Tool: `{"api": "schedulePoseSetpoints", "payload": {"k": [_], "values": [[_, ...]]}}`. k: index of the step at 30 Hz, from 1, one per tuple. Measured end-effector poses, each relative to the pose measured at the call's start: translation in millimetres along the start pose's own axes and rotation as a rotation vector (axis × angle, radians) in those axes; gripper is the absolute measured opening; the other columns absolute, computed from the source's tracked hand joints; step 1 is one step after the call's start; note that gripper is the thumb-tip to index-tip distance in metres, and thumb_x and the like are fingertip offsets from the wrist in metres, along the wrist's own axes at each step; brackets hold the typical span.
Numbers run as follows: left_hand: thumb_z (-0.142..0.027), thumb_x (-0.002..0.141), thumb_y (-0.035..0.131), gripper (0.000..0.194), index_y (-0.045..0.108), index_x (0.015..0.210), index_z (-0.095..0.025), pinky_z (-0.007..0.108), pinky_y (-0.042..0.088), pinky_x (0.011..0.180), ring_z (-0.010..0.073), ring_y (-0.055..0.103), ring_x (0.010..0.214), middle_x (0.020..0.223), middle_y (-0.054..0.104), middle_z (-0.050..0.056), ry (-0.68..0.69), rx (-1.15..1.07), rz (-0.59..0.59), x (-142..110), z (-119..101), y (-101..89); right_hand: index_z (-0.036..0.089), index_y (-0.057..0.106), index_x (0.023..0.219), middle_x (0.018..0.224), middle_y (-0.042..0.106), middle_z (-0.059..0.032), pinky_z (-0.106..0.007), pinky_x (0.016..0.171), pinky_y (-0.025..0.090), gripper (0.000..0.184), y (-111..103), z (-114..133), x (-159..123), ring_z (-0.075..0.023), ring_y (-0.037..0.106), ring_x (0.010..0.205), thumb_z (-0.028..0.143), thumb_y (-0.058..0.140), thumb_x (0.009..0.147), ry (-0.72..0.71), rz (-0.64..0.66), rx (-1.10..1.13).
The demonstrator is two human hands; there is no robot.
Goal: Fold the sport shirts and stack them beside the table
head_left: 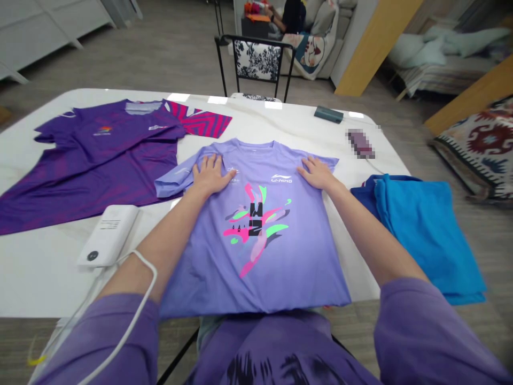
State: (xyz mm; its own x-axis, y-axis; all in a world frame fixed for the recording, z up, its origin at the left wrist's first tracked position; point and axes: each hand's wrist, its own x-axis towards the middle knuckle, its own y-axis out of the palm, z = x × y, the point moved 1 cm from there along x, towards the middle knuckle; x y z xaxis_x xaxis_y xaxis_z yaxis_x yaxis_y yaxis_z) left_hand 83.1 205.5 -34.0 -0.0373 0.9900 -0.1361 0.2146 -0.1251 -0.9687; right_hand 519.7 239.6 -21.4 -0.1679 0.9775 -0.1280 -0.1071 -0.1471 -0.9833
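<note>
A light purple T-shirt (304,256) with a bright print lies front up on the white table, its collar pointing away from me and its hem at the near edge. My left hand (211,175) rests flat on its left shoulder, fingers spread. On the right shoulder lies my right hand (316,172), also flat with the fingers apart. The left sleeve sticks out to the side and touches a dark purple jersey (132,155) spread at the left. Neither hand grips the cloth.
A white power bank (110,235) with a cable lies by my left forearm. Folded blue clothes (425,230) sit at the table's right edge. Farther back are a dark case (328,114) and a pixelated phone-shaped object (359,143). A chair (256,61) stands beyond the table (36,278); a person sits behind.
</note>
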Motion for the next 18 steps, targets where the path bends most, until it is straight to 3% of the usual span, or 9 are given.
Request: {"api": "schedulePoseSetpoints", "payload": {"k": [3,7,11,15,17,18], "values": [[-0.084,0.106,0.024,0.108,0.019,0.189,-0.015,0.069,0.006,0.147,0.0388,0.006,0.184,0.198,0.011,0.013,-0.02,0.0,-0.04,19,-2,2.7,0.025,0.031,0.187,0.195,0.019,-0.0122,-0.088,0.138,0.008,0.099,11,-10,32,-0.0519,0.015,0.179,0.088,0.031,0.111,0.076,0.002,0.04],[-0.081,0.107,0.025,0.108,0.017,0.189,-0.011,0.069,0.005,0.147,0.0411,0.006,0.183,0.198,0.011,0.014,-0.002,0.006,-0.079,53,-15,9.4,0.02,0.029,0.188,0.195,0.016,-0.0176,-0.098,0.127,-0.004,0.104,13,-48,76,-0.0575,0.01,0.178,0.088,0.038,0.111,0.046,-0.009,0.054],[-0.081,0.107,0.024,0.108,0.015,0.188,-0.01,0.068,0.004,0.148,0.0407,0.006,0.183,0.198,0.011,0.014,-0.002,0.0,-0.085,91,-33,12.6,0.016,0.029,0.187,0.195,0.015,-0.0192,-0.094,0.131,-0.003,0.096,10,-77,108,-0.0533,0.009,0.179,0.081,0.032,0.117,0.003,-0.043,0.036],[-0.085,0.109,0.023,0.108,0.019,0.188,-0.012,0.064,0.002,0.149,0.0374,0.004,0.183,0.198,0.012,0.011,0.016,-0.025,-0.088,120,-43,10.8,0.017,0.031,0.187,0.196,0.016,-0.0158,-0.09,0.136,0.001,0.086,3,-86,128,-0.0499,0.012,0.18,0.073,0.033,0.121,0.018,-0.049,0.005],[-0.085,0.112,0.023,0.105,0.021,0.187,-0.011,0.063,0.002,0.149,0.036,0.004,0.183,0.198,0.012,0.011,0.024,-0.028,-0.098,130,-45,10.5,0.009,0.036,0.183,0.195,0.014,-0.0195,-0.085,0.139,0.006,0.085,-1,-85,133,-0.0494,0.014,0.179,0.069,0.027,0.124,0.017,-0.051,-0.036],[-0.084,0.114,0.022,0.104,0.021,0.186,-0.009,0.063,0.003,0.148,0.0359,0.004,0.182,0.198,0.013,0.012,0.029,-0.029,-0.105,135,-45,10.9,0.0,0.037,0.179,0.193,0.012,-0.0256,-0.082,0.139,0.009,0.087,-3,-84,134,-0.0495,0.015,0.179,0.065,0.018,0.125,0.01,-0.048,-0.07]]}}
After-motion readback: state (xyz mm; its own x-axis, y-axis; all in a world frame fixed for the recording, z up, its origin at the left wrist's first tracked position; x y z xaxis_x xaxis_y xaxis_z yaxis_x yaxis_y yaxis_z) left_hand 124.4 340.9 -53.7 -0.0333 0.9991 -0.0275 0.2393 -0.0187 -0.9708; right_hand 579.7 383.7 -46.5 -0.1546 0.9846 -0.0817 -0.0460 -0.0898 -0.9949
